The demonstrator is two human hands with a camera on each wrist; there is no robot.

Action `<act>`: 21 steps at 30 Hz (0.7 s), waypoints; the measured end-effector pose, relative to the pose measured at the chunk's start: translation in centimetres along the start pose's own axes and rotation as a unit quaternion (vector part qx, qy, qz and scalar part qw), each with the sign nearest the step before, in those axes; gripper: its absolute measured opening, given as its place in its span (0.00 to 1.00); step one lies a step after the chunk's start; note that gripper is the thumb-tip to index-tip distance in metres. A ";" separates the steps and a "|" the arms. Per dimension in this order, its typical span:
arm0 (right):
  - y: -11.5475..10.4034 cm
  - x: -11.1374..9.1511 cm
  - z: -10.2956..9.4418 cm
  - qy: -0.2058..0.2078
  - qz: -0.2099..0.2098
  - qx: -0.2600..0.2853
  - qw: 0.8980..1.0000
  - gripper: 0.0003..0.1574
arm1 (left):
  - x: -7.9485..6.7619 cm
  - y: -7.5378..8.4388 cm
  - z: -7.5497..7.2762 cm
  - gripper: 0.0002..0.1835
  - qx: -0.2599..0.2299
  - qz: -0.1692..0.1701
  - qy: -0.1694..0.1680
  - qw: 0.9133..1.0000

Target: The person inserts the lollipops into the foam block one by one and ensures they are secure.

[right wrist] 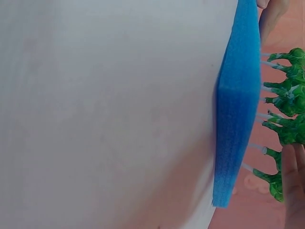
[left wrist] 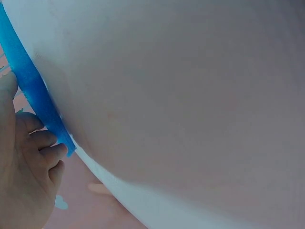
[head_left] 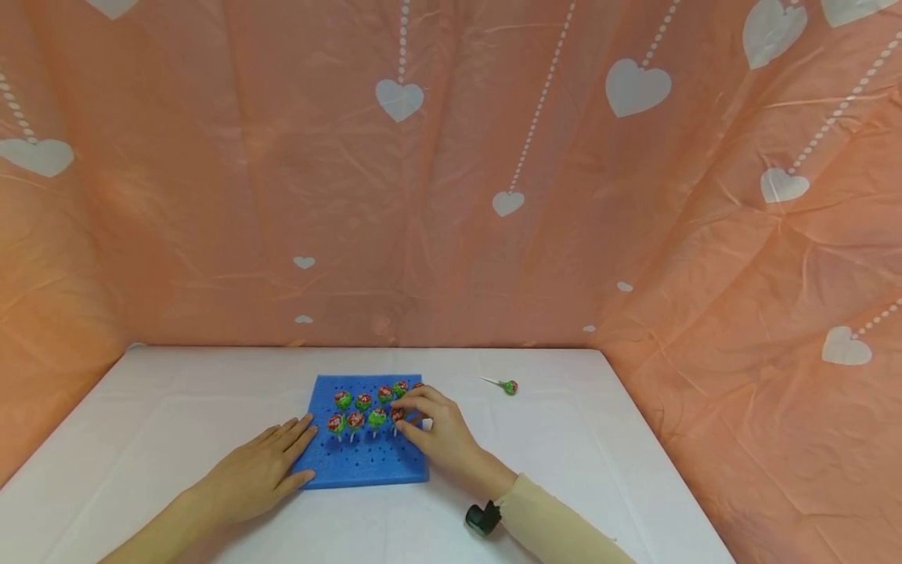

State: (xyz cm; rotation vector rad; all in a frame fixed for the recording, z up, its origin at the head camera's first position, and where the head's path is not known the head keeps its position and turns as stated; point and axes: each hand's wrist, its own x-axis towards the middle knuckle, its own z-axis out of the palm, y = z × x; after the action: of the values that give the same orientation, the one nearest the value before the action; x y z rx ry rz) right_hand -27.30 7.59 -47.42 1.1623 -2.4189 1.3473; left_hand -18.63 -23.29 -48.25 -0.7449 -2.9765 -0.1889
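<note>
A blue foam board (head_left: pixel 366 470) dotted with small holes lies on the table. Several lollipops (head_left: pixel 355 421) in red and green wrappers stand upright in it in two rows, sticks down. My left hand (head_left: pixel 257 474) rests with straight fingers against the board's left edge; the left wrist view shows those fingers (left wrist: pixel 40 138) along the blue edge. Over the board's right side, my right hand (head_left: pixel 440 431) pinches a lollipop (head_left: pixel 398 416) at the right end of the front row between thumb and fingers. The right wrist view shows green wrappers (right wrist: pixel 288 126) above the foam, partly cut off.
One lollipop (head_left: pixel 510 387) lies on its side on the white table (head_left: pixel 564 446), right of the board, its stick pointing left. A peach curtain (head_left: pixel 451 235) with white hearts hangs behind and beside the table. A dark device (head_left: pixel 482 518) is worn at the right wrist.
</note>
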 end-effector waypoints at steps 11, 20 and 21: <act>0.0 0.0 -0.2 0.012 -0.002 0.008 1.000 0.17 | 0.0 0.1 -0.1 0.38 0.005 0.003 0.004 1.000; -0.1 -0.1 -0.5 0.034 -0.020 0.020 0.999 0.17 | 0.1 0.0 0.1 0.38 0.003 -0.004 -0.004 1.000; -0.2 -0.1 -0.6 0.039 -0.020 0.023 0.999 0.17 | 0.1 -0.1 0.1 0.38 0.004 -0.004 -0.004 1.000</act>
State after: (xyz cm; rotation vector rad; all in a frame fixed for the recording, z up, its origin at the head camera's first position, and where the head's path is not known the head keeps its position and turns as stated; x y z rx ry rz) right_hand -27.23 8.05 -47.00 1.1390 -2.3117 1.4151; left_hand -18.71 -23.30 -48.30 -0.7344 -2.9863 -0.1755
